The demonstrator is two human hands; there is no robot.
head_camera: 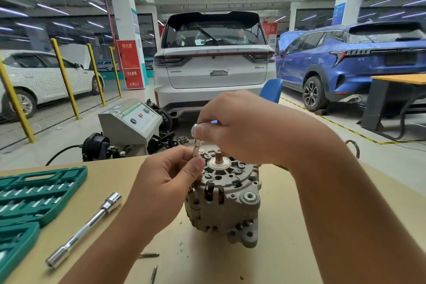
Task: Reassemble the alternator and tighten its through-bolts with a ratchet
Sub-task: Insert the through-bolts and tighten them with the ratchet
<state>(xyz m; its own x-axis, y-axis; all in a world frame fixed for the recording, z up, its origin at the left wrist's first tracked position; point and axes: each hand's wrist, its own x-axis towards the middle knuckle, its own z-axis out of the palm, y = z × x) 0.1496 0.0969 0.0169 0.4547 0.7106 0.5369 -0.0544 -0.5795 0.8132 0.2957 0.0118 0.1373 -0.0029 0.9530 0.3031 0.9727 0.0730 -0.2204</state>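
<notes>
Both hands, left [170, 182] and right [242, 127], pinch bolt [196, 145]; near-vertical, head up, over upright alternator [226, 200].

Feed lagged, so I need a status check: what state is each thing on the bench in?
alternator: upright, shaft up
through-bolt: vertical, pinched by both hands
left hand: pinching bolt shank
right hand: pinching bolt head
extension bar: lying unused
socket case: open

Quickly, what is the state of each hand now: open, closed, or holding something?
Left hand: fingers pinch the shaft of the through-bolt.
Right hand: fingertips pinch the head of the same bolt, above the alternator.
</notes>
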